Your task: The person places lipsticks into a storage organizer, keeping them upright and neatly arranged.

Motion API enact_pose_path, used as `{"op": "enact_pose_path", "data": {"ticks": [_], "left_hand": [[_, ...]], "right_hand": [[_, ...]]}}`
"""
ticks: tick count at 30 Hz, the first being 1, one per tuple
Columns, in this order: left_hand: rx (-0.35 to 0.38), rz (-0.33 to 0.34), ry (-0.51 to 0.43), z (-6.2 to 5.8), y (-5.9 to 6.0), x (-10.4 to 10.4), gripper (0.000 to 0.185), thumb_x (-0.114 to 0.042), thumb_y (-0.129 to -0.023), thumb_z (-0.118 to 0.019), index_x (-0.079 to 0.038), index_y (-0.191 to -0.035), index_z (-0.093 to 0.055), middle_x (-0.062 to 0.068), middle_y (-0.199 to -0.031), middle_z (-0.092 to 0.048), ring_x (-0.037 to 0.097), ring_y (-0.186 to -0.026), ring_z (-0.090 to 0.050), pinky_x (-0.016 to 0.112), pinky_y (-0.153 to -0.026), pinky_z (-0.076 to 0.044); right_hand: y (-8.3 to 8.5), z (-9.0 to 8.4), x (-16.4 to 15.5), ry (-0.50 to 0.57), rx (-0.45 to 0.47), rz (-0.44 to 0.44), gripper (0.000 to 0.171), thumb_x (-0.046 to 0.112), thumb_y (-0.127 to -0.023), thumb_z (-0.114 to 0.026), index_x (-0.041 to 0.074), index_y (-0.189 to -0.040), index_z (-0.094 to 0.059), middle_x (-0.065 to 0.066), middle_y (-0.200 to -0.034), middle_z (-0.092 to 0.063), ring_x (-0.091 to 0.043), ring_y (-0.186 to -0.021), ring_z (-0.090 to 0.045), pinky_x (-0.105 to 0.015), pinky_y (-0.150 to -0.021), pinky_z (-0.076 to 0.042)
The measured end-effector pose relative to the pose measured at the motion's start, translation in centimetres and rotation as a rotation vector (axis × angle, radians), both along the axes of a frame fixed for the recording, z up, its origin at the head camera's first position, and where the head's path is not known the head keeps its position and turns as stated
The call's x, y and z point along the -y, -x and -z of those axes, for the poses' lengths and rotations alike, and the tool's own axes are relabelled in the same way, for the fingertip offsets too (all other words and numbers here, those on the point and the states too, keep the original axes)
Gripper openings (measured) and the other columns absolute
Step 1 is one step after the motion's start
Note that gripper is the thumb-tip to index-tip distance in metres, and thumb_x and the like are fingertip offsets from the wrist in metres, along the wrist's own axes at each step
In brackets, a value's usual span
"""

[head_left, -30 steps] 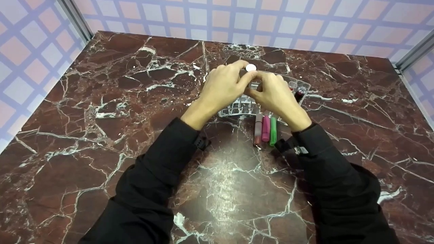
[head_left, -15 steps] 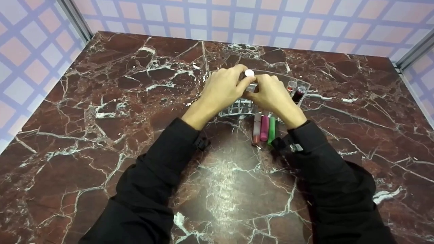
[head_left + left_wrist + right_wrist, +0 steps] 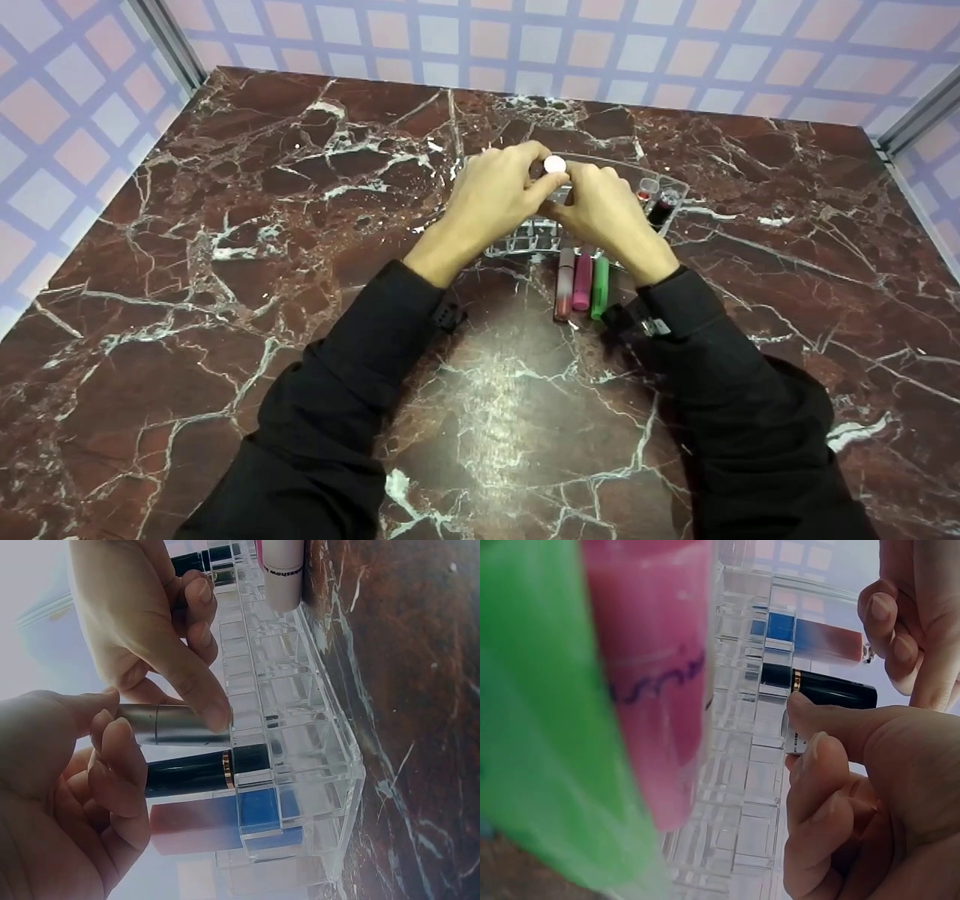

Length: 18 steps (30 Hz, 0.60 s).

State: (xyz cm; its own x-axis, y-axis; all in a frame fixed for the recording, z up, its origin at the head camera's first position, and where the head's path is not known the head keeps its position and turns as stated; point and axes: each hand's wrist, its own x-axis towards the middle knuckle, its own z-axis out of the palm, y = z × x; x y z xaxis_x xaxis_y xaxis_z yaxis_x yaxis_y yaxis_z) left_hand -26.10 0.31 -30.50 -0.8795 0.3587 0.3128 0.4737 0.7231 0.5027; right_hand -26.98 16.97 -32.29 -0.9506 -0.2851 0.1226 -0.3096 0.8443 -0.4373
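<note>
Nearest, a dark red marbled worktop [image 3: 495, 420] with white veins stretches between 2 black sleeves [image 3: 345, 352]. Farther on, 3 items sit side by side at the near edge of a clear plastic organizer [image 3: 521, 244]: a grey-and-brown cylindrical tube [image 3: 565, 285], a pink tube [image 3: 581, 283] and a green tube [image 3: 600, 289]. Dark lettering shows on the pink one only in the right wrist view and on the grey-and-brown one only in the left wrist view; I cannot read either.

Over the organizer, the fingers of the right hand [image 3: 604, 206] pinch the lower part of a metallic grey cylinder [image 3: 172, 724], while those of the left hand [image 3: 487, 180] pinch its upper end. The head view shows just its round white end; the left wrist view shows its smooth body and thin seam. Its lower end meets a compartment's rim; whether it is inside, I cannot tell. Beside it stands a glossy black tube with a gold ring [image 3: 187, 774], then a blue-and-pink tube [image 3: 214, 821]. A pastel checked wall [image 3: 487, 45] rises behind.
</note>
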Motion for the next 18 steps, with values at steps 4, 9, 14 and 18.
{"op": "enact_pose_path", "data": {"ticks": [4, 9, 14, 18], "left_hand": [[0.008, -0.013, -0.004, -0.02, 0.01, -0.02, 0.041, -0.044, -0.098, -0.065, -0.012, -0.124, -0.069, 0.0, -0.08, -0.069, 0.011, -0.061, -0.056, 0.023, -0.056, -0.044], [0.004, -0.028, -0.003, -0.17, 0.02, 0.07, 0.04, -0.044, -0.096, -0.068, -0.012, -0.121, -0.07, 0.0, -0.08, -0.069, 0.011, -0.061, -0.056, 0.023, -0.057, -0.043], [0.001, -0.031, -0.006, -0.17, 0.07, 0.14, 0.038, -0.043, -0.098, -0.066, -0.012, -0.12, -0.07, -0.001, -0.078, -0.067, 0.011, -0.06, -0.053, 0.024, -0.057, -0.041], [0.021, -0.043, 0.0, -0.11, 0.19, 0.16, 0.036, -0.043, -0.1, -0.062, -0.014, -0.12, -0.07, -0.002, -0.078, -0.065, 0.01, -0.06, -0.051, 0.024, -0.055, -0.038]], "right_hand": [[-0.02, 0.07, 0.06, -0.011, -0.001, -0.002, 0.038, 0.032, -0.092, -0.075, 0.01, -0.123, -0.068, -0.011, -0.081, -0.067, -0.023, -0.059, -0.058, -0.037, -0.055, -0.049], [-0.02, 0.08, 0.05, -0.017, -0.022, -0.012, 0.033, 0.033, -0.092, -0.074, 0.01, -0.116, -0.07, -0.013, -0.081, -0.068, -0.026, -0.061, -0.061, -0.04, -0.058, -0.05], [-0.04, 0.1, 0.06, -0.018, -0.025, -0.016, 0.033, 0.035, -0.092, -0.074, 0.011, -0.115, -0.07, -0.012, -0.082, -0.069, -0.026, -0.062, -0.063, -0.041, -0.058, -0.051], [-0.08, 0.21, 0.02, -0.018, -0.033, -0.016, 0.035, 0.037, -0.092, -0.074, 0.013, -0.116, -0.069, -0.01, -0.074, -0.067, -0.025, -0.059, -0.059, -0.04, -0.058, -0.049]]}}
